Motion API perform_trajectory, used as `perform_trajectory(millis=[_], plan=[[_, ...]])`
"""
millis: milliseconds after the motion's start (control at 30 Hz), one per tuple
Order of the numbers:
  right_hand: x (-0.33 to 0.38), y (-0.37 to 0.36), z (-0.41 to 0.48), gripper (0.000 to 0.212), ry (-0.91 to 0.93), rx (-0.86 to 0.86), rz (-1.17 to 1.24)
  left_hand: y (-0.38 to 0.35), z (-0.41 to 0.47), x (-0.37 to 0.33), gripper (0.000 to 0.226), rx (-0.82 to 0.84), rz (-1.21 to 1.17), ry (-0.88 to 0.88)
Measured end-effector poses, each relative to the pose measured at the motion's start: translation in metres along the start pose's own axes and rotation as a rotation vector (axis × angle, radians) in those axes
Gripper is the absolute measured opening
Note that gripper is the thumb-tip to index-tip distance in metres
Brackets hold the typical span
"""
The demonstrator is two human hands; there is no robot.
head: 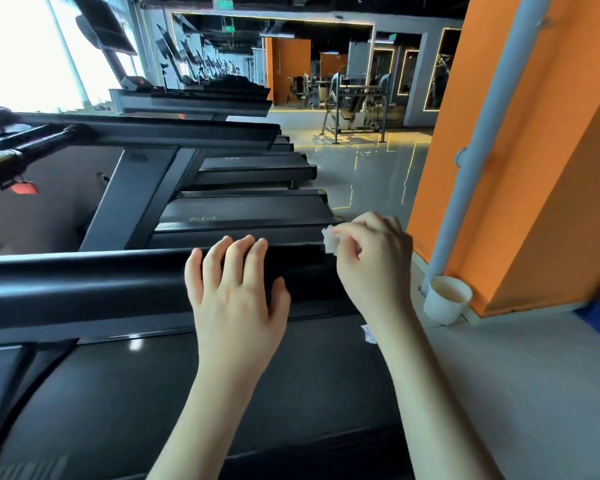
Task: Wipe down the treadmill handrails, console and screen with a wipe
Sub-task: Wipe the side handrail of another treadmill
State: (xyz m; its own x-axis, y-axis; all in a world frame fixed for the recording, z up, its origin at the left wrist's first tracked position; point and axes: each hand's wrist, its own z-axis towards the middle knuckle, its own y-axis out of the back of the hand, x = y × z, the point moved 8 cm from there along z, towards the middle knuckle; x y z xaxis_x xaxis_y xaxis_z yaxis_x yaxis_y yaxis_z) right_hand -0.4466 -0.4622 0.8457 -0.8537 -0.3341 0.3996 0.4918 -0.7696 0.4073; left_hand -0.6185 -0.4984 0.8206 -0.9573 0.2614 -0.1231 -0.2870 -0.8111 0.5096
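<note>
Left hand (236,292) rests on handrail (84,282); right hand (371,261) pinches wipe (330,239).

Floor (499,375), grey, smooth. Bearing: treadmill (153,393), left side; white paper cup (445,301), standing at the foot of the pipe (465,188) by the orange pillar (534,168); small white scrap (368,333), beside the treadmill's right edge.

From where I am standing, the person is showing 2 bare hands, the left hand (236,289) and the right hand (371,258), fingers looking slim and smooth. The left forearm (201,410) and the right forearm (430,393) are going uncovered from the wrists back.
</note>
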Motion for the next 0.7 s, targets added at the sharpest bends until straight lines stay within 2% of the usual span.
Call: perform_trajectory(millis=[100,233,300,533,700], plan=[[-0.021,-0.001,0.005,0.030,-0.129,0.034,0.058,0.001,-0.002,-0.001,0.043,-0.005,-0.009,-0.006],[0.003,0.015,-0.026,0.029,-0.001,-0.094,0.120,0.000,-0.001,-0.001,0.043,-0.014,-0.010,-0.016],[0.010,0.017,-0.033,0.029,0.075,-0.105,0.128,0.000,-0.001,0.000,0.044,-0.010,-0.011,-0.020],[-0.019,0.017,-0.024,0.029,-0.019,-0.210,0.255,0.000,-0.001,0.001,0.044,-0.033,-0.010,-0.031],[-0.011,0.022,-0.058,0.027,0.090,-0.253,0.295,0.000,-0.001,-0.001,0.044,-0.025,-0.012,0.008]])
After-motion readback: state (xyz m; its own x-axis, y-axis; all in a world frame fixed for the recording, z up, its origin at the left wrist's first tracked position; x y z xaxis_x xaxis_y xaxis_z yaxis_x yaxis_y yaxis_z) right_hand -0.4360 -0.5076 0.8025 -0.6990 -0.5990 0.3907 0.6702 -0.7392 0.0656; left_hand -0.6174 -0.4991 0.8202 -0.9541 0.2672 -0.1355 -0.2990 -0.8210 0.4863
